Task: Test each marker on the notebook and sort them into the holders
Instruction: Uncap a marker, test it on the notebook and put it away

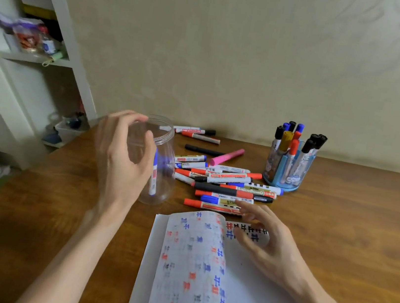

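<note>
Counted two holders: one clear jar (166,143), one blue caddy (287,176). Noted one blue-capped marker (154,173) inside the jar. Tallied about ten standing markers (286,141) in the caddy: five black caps, two blue, two red, one gold. Logged loose on the table (338,224): a back trio (196,133), one black marker (204,150), one pink marker (226,156), and a heap (225,186) of roughly fourteen, tally unsure through overlap. One notebook (192,267). Two hands: left hand (123,155), right hand (266,239).
</note>
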Demonstrator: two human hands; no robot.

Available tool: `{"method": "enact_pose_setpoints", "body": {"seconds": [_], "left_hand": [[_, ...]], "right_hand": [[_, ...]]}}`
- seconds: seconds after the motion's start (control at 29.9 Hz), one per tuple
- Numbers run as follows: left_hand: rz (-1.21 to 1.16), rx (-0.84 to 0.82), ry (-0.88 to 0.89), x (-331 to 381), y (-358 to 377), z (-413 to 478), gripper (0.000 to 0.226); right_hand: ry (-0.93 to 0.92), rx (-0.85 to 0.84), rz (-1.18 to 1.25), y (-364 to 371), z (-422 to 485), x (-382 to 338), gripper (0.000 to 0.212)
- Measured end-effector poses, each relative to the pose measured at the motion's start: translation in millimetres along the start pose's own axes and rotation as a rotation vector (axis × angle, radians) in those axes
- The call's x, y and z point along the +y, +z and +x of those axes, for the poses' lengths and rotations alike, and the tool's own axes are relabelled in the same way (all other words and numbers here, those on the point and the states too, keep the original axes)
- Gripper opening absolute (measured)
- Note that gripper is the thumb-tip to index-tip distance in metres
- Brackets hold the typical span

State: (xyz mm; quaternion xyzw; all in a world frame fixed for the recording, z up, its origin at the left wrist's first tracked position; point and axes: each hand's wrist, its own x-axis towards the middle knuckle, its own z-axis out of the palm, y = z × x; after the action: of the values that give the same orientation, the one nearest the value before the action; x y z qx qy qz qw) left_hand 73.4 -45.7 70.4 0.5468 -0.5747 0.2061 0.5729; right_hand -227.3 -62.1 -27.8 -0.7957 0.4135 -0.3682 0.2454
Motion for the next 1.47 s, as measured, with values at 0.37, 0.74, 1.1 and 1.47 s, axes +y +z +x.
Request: {"method": "enact_pose_setpoints", "body": {"seconds": [0.37, 0.74, 1.1, 1.47], "left_hand": [[0.078, -0.827, 0.005, 55.6, 58.4, -69.1, 0.024], [0.379, -0.986, 0.081, 51.9, 85.8, -68.6, 0.027], [-0.118, -0.779, 0.003, 87.4, 81.2, -82.6, 0.013], [-0.217, -0.836, -0.093, 81.6, 76.5, -98.4, 0.035]], "right_hand": [[0.021, 0.053, -0.029, -13.8, -4.4, -0.8, 0.043], [0.074, 0.128, -0.079, -15.0, -3.5, 3.5, 0.033], [0.398, 0.289, 0.527, -23.6, -0.1, 2.8, 0.043], [0.403, 0.408, 0.701, -32.3, -1.7, -1.9, 0.034]]}}
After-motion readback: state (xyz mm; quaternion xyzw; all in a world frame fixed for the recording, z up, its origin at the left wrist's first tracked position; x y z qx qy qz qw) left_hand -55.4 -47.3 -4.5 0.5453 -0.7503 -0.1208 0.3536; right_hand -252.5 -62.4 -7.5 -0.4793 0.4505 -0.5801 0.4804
